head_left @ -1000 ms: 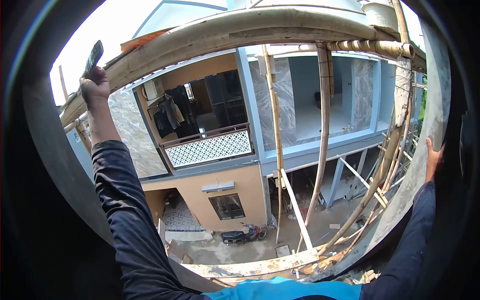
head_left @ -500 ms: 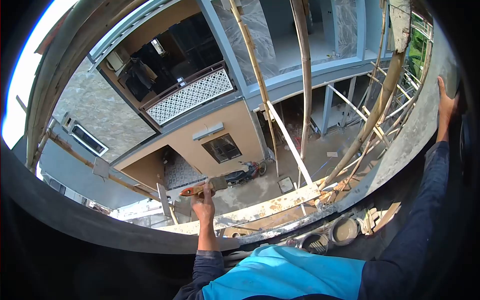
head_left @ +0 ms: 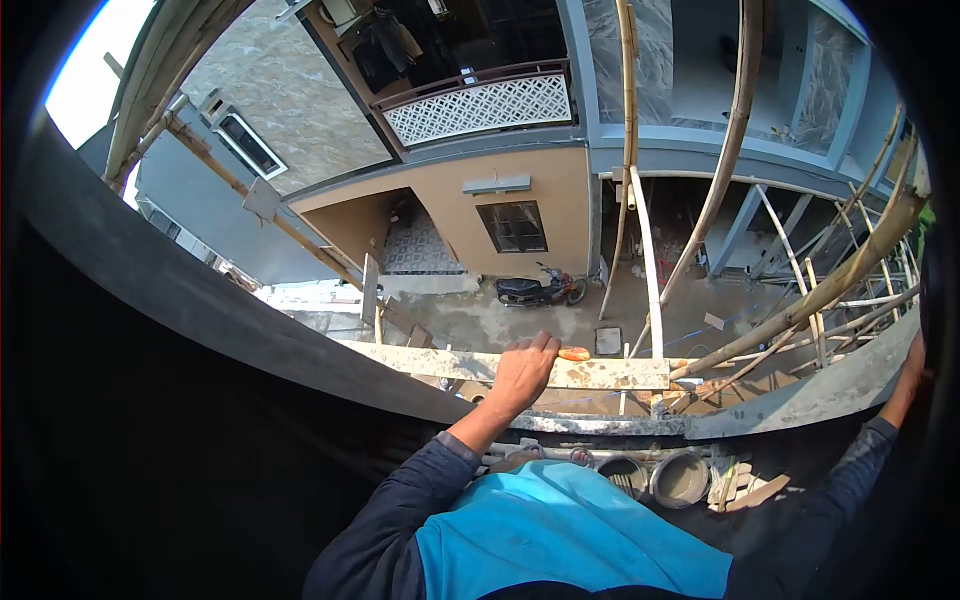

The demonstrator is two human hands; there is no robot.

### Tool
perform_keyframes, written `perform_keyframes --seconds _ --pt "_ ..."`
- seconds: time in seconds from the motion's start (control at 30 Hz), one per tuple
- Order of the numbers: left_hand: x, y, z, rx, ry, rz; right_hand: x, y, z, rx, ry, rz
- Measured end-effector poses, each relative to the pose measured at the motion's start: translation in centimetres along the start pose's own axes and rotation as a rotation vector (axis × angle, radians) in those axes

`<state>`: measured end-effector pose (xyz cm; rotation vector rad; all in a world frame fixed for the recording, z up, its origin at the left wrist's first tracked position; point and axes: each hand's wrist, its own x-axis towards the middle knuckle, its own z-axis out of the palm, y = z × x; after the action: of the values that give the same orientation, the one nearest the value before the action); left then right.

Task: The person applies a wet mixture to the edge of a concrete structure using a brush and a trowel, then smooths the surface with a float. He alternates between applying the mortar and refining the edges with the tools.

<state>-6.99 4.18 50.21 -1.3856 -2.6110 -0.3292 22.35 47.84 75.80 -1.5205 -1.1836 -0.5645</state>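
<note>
My left hand (head_left: pixel 527 372) is closed around a paintbrush, above a pale, stained plank. Only the orange end of the paintbrush handle (head_left: pixel 574 353) sticks out to the right of my fingers; its bristles are hidden. Far to the right, my right hand (head_left: pixel 910 378) is against the curved grey concrete wall (head_left: pixel 835 385), its fingers partly lost in the dark edge of the view. The part that shows looks stretched out, with nothing seen in it.
The plank (head_left: pixel 430 361) lies beyond the narrow concrete ledge (head_left: pixel 600 425). By my feet stand a bucket with grey contents (head_left: pixel 682 480) and a darker bucket (head_left: pixel 623 474). Bamboo poles (head_left: pixel 720 180) rise ahead. Far below, a motorcycle (head_left: pixel 540 290) is parked by a house.
My left hand has moved right and turned over, so the brush handle now points right and the bristles are out of sight. My right hand appears lower along the wall. The view has shifted left.
</note>
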Motion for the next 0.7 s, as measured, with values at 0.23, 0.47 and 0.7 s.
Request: perform_keyframes --seconds 0.23,0.47,0.7 --pt "-0.1 4.8 4.6 0.060 -0.062 0.218 -32.9 -4.7 -11.5 0.957 -1.492 -1.088" --pt "-3.0 2.5 5.6 0.098 -0.209 0.101 -43.2 -5.4 -14.3 0.595 -1.787 -1.240" --pt "-8.3 -15.7 -19.0 0.993 1.112 -0.847 -49.2 2.9 -1.6 0.054 -2.029 -0.861"
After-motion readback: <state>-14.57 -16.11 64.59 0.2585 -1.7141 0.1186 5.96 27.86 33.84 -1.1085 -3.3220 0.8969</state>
